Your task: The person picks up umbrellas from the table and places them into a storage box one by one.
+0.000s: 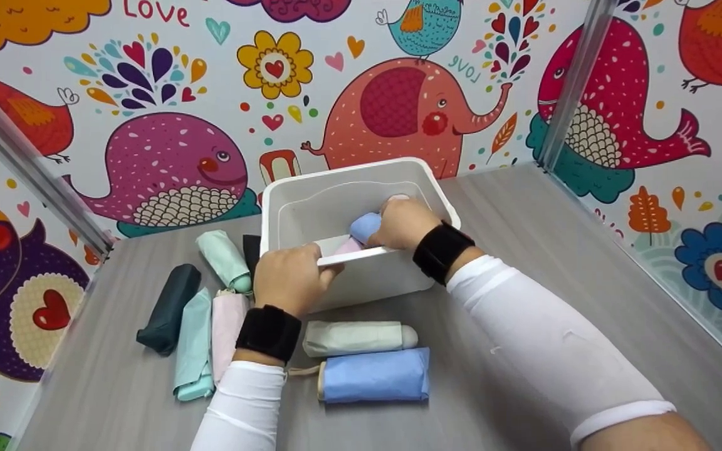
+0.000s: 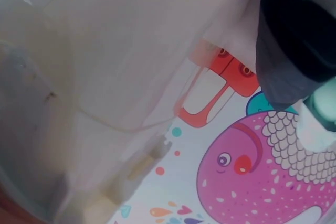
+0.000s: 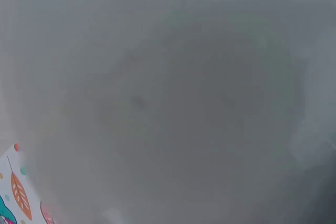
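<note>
A white plastic bin [image 1: 361,285] stands tilted toward me on the table. My left hand [image 1: 289,279] grips its front rim near the left corner. Inside the bin, my right hand [image 1: 405,224] has its fingers curled round a blue folded umbrella [image 1: 366,225]; part of the umbrella is hidden by the hand. A pink item [image 1: 350,246] shows beneath it, mostly behind the rim. In front of the bin lie a pale green folded umbrella [image 1: 355,338] and another blue folded umbrella [image 1: 375,376]. The bin's wall fills most of both wrist views, blurred.
Left of the bin lie a dark green umbrella [image 1: 170,307], a teal one [image 1: 195,347], a pink one [image 1: 229,326], a light mint one [image 1: 224,260] and a black one [image 2: 294,51]. Patterned wall panels [image 1: 286,131] with metal corner posts enclose the grey table [image 1: 524,250].
</note>
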`<state>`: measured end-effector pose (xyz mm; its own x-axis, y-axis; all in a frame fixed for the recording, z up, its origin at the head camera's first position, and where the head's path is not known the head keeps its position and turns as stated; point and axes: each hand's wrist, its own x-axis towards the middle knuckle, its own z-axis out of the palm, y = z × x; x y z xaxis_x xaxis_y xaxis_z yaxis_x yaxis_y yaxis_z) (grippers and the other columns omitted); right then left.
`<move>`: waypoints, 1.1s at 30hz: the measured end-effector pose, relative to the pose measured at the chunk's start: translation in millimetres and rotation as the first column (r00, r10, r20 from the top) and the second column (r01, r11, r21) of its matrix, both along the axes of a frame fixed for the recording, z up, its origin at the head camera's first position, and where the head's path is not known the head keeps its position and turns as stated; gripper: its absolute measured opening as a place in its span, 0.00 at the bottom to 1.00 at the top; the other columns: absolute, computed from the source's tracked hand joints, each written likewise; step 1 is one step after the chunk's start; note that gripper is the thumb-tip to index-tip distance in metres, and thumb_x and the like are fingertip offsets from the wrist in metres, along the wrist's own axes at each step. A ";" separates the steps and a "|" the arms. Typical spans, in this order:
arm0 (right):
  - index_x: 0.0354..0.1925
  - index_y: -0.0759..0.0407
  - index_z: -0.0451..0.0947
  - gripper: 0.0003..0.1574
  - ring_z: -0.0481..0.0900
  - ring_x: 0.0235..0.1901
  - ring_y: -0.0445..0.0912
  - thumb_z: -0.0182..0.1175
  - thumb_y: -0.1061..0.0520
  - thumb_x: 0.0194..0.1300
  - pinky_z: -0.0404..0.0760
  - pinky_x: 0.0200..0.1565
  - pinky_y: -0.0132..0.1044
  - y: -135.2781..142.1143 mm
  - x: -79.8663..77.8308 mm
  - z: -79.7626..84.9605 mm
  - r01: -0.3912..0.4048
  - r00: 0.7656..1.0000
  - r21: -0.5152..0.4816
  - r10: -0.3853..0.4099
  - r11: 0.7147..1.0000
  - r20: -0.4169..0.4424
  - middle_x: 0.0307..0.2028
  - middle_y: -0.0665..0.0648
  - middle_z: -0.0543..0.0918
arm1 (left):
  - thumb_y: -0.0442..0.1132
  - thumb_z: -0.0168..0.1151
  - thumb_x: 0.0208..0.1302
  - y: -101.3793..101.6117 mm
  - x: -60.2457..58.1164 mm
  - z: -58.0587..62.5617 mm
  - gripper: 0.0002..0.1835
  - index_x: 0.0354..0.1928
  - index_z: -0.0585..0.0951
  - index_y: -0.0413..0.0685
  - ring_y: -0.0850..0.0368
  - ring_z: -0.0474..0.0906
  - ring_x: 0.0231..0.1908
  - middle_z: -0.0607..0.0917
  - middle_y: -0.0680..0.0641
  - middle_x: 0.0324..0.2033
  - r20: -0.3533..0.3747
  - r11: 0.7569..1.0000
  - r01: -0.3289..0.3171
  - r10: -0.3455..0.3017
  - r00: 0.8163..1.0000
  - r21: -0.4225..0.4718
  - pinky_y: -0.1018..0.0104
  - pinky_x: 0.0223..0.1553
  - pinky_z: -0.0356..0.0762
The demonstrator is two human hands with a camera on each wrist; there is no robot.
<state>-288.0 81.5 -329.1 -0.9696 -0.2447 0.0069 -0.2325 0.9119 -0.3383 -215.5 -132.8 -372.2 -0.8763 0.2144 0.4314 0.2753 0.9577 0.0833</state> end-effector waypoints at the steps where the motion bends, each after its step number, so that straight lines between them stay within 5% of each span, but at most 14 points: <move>1: 0.34 0.63 0.85 0.25 0.72 0.30 0.49 0.73 0.41 0.59 0.74 0.38 0.44 -0.8 -0.2 1.2 -0.008 1.000 0.034 0.008 0.999 0.006 0.30 0.57 0.82 | 0.65 0.69 0.64 0.4 0.0 -0.1 0.27 0.23 0.79 0.50 0.41 0.80 0.21 0.80 0.47 0.16 0.002 1.000 0.002 -0.002 1.000 0.000 0.44 0.27 0.74; 6: 0.36 0.67 0.87 0.25 0.73 0.34 0.51 0.69 0.45 0.58 0.81 0.48 0.49 -5.6 -2.5 6.1 -0.013 1.000 0.162 0.009 0.987 0.024 0.41 0.63 0.88 | 0.65 0.68 0.64 1.8 -0.7 0.5 0.27 0.24 0.78 0.50 0.41 0.81 0.22 0.80 0.47 0.16 0.008 1.000 0.008 -0.008 1.000 -0.006 0.44 0.28 0.74; 19: 0.34 0.69 0.88 0.24 0.87 0.43 0.58 0.64 0.47 0.66 0.83 0.56 0.51 -16.0 -9.1 -0.6 -0.073 0.996 0.249 0.082 0.966 -0.027 0.44 0.67 0.90 | 0.64 0.68 0.65 -0.7 0.1 -1.4 0.26 0.25 0.80 0.50 0.42 0.81 0.23 0.81 0.46 0.17 0.022 1.000 -0.002 0.002 1.000 -0.003 0.45 0.29 0.75; 27: 0.49 0.66 0.86 0.25 0.86 0.44 0.58 0.60 0.46 0.75 0.84 0.53 0.53 -11.8 3.5 0.8 -0.011 0.995 0.003 0.011 1.000 -0.095 0.46 0.66 0.90 | 0.65 0.68 0.64 -1.0 -1.2 -1.5 0.26 0.24 0.80 0.50 0.42 0.81 0.23 0.80 0.46 0.16 0.006 1.000 0.003 -0.003 1.000 -0.004 0.44 0.28 0.75; 33: 0.55 0.66 0.84 0.23 0.87 0.54 0.58 0.62 0.48 0.74 0.83 0.60 0.53 -1.3 23.1 5.9 -0.118 0.978 -0.178 0.084 0.977 -0.190 0.53 0.65 0.89 | 0.64 0.69 0.64 -1.3 -1.7 -1.4 0.26 0.25 0.81 0.50 0.43 0.81 0.22 0.80 0.47 0.16 -0.003 1.000 0.003 -0.003 1.000 -0.011 0.45 0.28 0.75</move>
<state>-264.9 80.3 -323.2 -0.9183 -0.3187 0.2348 -0.3930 0.8050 -0.4444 -217.2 -134.2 -373.6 -0.8744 0.2221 0.4314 0.2788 0.9576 0.0720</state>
